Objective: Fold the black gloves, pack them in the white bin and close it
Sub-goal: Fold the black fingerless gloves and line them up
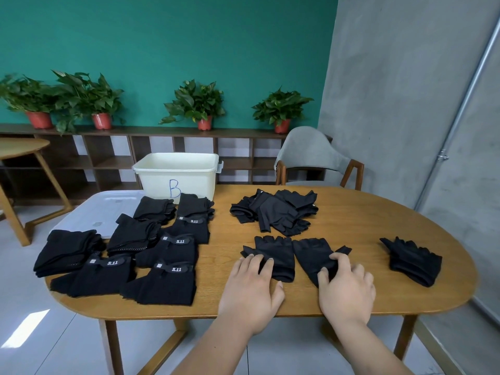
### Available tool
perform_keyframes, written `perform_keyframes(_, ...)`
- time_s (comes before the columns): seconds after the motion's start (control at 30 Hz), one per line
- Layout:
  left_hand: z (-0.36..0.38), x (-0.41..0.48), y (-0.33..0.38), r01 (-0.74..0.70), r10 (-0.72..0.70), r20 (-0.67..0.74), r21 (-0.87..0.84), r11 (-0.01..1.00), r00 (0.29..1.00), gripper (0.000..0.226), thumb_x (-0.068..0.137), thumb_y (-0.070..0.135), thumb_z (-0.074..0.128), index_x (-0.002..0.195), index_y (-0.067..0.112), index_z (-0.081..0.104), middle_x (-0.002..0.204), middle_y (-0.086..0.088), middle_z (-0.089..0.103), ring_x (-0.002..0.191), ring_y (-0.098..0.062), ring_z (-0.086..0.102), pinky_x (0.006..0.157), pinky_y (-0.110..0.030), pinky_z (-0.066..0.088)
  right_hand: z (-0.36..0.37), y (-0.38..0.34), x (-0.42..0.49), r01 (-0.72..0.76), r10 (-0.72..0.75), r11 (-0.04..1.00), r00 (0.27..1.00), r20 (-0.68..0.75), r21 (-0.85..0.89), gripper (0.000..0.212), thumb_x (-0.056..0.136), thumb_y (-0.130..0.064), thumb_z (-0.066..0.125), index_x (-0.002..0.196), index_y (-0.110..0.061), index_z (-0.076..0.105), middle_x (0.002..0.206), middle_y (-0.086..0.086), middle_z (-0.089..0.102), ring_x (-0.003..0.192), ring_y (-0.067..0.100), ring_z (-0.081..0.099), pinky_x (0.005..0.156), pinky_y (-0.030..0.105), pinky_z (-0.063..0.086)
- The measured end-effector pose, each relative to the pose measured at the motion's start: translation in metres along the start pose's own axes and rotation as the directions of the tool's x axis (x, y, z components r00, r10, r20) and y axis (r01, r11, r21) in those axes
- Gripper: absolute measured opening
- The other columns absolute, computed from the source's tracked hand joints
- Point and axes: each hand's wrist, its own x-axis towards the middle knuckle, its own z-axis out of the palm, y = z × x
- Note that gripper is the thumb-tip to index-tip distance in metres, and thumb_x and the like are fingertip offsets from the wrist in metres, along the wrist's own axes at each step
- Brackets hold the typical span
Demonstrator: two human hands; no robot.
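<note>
Pinching glove (right hand, palm-down)

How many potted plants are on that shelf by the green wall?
4, along the shelf: far-left plant, second plant, third plant above the white bin, fourth plant by the grey chair. Others may sit off-frame.

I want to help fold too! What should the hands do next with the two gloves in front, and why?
Probably lift the right glove and lay it on top of the left glove. Both lie flat, side by side on the table. The right hand already pinches its glove's edge, and the left hand presses the other one down, ready to receive it.
</note>
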Motion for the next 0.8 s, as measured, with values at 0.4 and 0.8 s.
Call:
perform_keyframes(0.4, -0.002, 0.0, -0.003, 0.019, -0.021, -0.016, -0.11, 0.994, 1.0, 0.064, 0.106, 0.057, 0.024, 0.161, 0.025, 0.038, 0.162, 0.01, 0.038, 0.155, -0.016, 0.02, 0.13, -0.035, 0.015, -0.021, 0.015, 0.013, -0.048, -0.021, 0.829, 0.993, 0.117, 0.557, 0.033, 0.1, -0.022, 0.07, 0.129, -0.038, 0.069, 0.127, -0.01, 0.06, 0.107, 0.011, 0.059, 0.083, 0.027, 0.045)
perform_keyframes(0.8, -0.007, -0.002, -0.006, -0.047, 0.052, 0.015, -0.208, 0.977, 0.999, 0.061, 0.106, 0.055, 0.028, 0.162, 0.033, 0.033, 0.169, 0.015, 0.031, 0.151, -0.01, 0.031, 0.127, -0.032, 0.022, -0.062, -0.033, 0.037, 0.529, -0.459, 0.788, 0.845, -0.274, 0.313, 0.047, 0.096, -0.003, 0.068, 0.137, -0.025, 0.068, 0.126, -0.013, 0.067, 0.114, 0.007, 0.06, 0.096, 0.027, 0.05)
